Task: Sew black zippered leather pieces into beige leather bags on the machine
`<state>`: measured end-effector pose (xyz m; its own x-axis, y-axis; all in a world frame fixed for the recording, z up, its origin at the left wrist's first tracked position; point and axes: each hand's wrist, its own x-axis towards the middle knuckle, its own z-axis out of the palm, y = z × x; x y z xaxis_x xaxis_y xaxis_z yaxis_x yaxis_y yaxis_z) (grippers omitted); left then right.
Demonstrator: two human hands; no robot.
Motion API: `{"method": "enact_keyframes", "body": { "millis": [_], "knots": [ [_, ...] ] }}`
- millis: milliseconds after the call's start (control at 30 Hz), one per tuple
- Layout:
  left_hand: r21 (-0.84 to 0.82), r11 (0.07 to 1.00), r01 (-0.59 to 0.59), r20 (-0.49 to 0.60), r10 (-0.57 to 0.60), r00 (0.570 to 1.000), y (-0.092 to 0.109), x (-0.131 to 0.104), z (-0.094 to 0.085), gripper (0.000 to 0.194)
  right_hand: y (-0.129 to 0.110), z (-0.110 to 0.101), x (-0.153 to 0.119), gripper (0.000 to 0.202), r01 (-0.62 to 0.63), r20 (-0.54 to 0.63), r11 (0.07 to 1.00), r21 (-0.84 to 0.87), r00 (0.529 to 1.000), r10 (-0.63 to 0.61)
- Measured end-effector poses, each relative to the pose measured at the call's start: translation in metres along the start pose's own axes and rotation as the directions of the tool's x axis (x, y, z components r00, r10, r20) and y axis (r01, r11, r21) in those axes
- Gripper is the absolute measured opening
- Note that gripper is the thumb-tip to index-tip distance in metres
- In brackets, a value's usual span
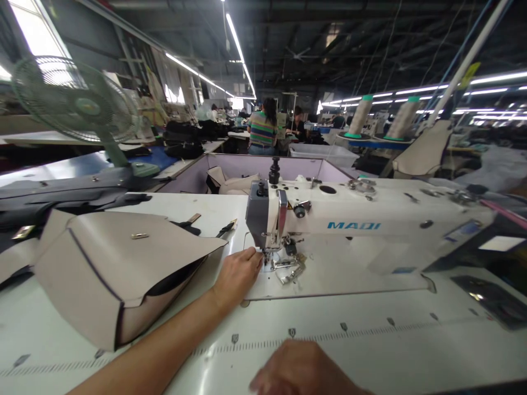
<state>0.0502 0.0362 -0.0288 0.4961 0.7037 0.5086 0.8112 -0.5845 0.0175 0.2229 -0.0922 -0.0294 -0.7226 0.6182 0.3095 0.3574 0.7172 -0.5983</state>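
Note:
My left hand (240, 272) is at the needle area of a white sewing machine (354, 225), its fingers closed together beside the presser foot (267, 259). Whatever those fingers pinch, if anything, is too small to make out. Low in the view, my right hand (302, 368) is blurred over the table's printed ruler, and its fingers cannot be read. To the left of my left forearm lies a beige leather bag (102, 258) with dark edges and a small gold metal fitting (139, 236). A dark strap end with a metal clip (230, 226) reaches out behind it.
Dark grey bag pieces (61, 192) are piled at the left, near a green fan (78, 104). Behind the machine, a lilac-walled bin (185, 178) holds beige pieces. Thread cones (360, 116) stand at the right rear. A person in a striped top (263, 130) is farther back.

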Motion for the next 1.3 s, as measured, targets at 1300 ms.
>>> {"method": "enact_keyframes", "body": {
  "millis": [1300],
  "knots": [
    [-0.766,0.627,0.143,0.225,0.053,0.973,0.018,0.0,-0.04,0.014,0.031,-0.073,0.046,0.018,-0.358,-0.352,0.924,0.134,0.855,0.382]
  ]
}}
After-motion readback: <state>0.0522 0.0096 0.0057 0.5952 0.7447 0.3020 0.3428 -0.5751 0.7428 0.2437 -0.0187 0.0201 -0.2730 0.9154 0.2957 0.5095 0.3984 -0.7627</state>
